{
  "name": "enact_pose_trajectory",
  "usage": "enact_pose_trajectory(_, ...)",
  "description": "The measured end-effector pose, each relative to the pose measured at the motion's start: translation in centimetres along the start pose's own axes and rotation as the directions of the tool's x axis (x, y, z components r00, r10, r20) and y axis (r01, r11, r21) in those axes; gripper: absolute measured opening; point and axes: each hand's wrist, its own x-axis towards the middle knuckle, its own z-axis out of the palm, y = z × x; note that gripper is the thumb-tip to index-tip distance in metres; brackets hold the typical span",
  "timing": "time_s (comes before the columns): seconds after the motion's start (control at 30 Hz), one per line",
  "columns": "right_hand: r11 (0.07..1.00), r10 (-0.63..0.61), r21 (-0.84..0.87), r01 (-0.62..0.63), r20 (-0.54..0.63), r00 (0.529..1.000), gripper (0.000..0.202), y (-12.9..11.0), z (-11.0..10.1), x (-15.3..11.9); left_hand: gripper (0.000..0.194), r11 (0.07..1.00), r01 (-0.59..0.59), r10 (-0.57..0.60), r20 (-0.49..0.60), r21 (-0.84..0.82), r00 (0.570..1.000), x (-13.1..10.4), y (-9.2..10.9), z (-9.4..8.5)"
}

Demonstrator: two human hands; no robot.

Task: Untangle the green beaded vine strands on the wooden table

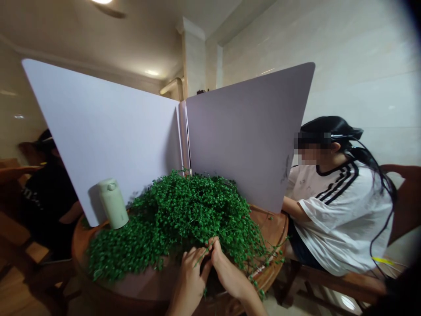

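A large heap of green leafy sprigs (197, 206) with small round leaves and thin stems spreads over the round wooden table. At its near edge, my left hand (193, 270) is closed, fingers bent, with a thin green stem at the fingertips. My right hand (223, 263) meets it from the other side, thumb and fingers pinched on the same stem. The two hands nearly touch at the fingertips. What lies under my palms is hidden.
A pale green bottle (113, 206) stands among the sprigs at the left. White divider panels (243, 136) rise behind the heap. One person in a white shirt (342, 210) sits at the right, another in dark clothes (49, 197) at the left. Sprigs trail over the table's right edge (279, 263).
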Motion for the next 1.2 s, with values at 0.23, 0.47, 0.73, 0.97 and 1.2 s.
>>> enact_pose_trajectory(0.23, 0.977, -0.198, 0.041, 0.209, -0.184, 0.963, 0.051, -0.4, 0.6, 0.8, 0.04, 0.978, 0.096, -0.09, 0.045, -0.187, 0.995, 1.2, 1.3, -2.6)
enact_pose_trajectory(0.47, 0.932, -0.27, 0.238, 0.274, -0.052, 0.962, 0.042, -0.8, 0.6, 0.8, 0.044, 0.928, 0.164, -0.145, 0.081, -0.334, 0.986, 2.5, 1.5, -4.2)
enact_pose_trajectory(0.73, 0.918, -0.278, 0.284, 0.276, -0.034, 0.96, 0.036, -0.5, 0.6, 0.3, 0.045, 0.893, 0.217, -0.209, 0.063, -0.394, 0.976, 2.2, 1.3, -3.8)
enact_pose_trajectory(0.97, 0.918, -0.259, 0.299, 0.26, -0.045, 0.965, 0.037, -0.3, 0.6, -0.1, 0.05, 0.861, 0.334, -0.399, -0.101, -0.383, 0.912, 2.2, -0.1, -3.9)
enact_pose_trajectory(1.2, 0.925, -0.172, 0.334, 0.178, -0.048, 0.984, 0.045, -0.5, 0.9, 0.6, 0.037, 0.874, 0.321, -0.413, -0.209, -0.363, 0.886, 2.3, -0.9, -5.4)
